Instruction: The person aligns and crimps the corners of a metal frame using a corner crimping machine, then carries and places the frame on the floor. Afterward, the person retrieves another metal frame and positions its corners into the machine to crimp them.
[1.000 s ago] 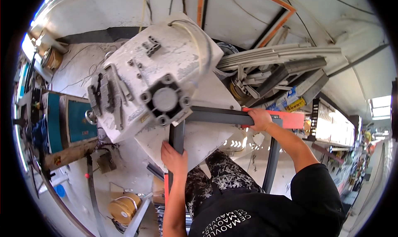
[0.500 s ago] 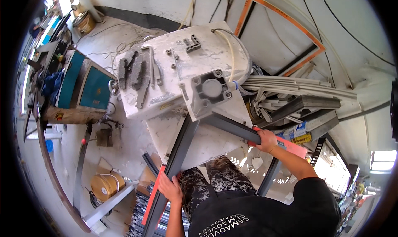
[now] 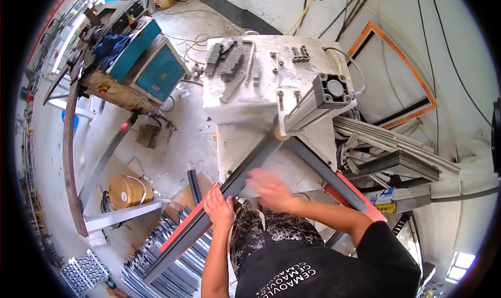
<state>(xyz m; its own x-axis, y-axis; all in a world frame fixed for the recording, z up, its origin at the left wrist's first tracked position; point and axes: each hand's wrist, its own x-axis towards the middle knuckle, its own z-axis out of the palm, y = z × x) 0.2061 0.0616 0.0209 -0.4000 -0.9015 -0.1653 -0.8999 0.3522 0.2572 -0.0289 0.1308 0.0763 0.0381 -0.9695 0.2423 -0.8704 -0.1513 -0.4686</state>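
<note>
A dark grey metal frame (image 3: 245,167) lies with its mitred corner under an upright air cylinder (image 3: 317,102) on a white machine (image 3: 240,113). Its two bars spread toward me from that corner. My left hand (image 3: 218,209) grips the left bar by its outer edge, beside a red strip (image 3: 189,220). My right hand (image 3: 270,190) is in the gap between the bars, close to the left bar. Motion smears its fingers, so whether they touch the bar is unclear. Nothing holds the right bar (image 3: 319,162), which passes over another red strip (image 3: 368,207).
Grey metal blocks (image 3: 229,63) and a hex key (image 3: 250,55) lie on the machine top. Stacked profiles (image 3: 396,141) and an orange-edged frame (image 3: 429,89) stand right. At left are a teal cabinet (image 3: 160,75), a round tub (image 3: 129,190) and bundled metal strips (image 3: 151,256).
My right hand has let go of the right bar and moved left toward the left bar. My left hand stays on its bar. The head view has shifted, showing more of the cylinder's side.
</note>
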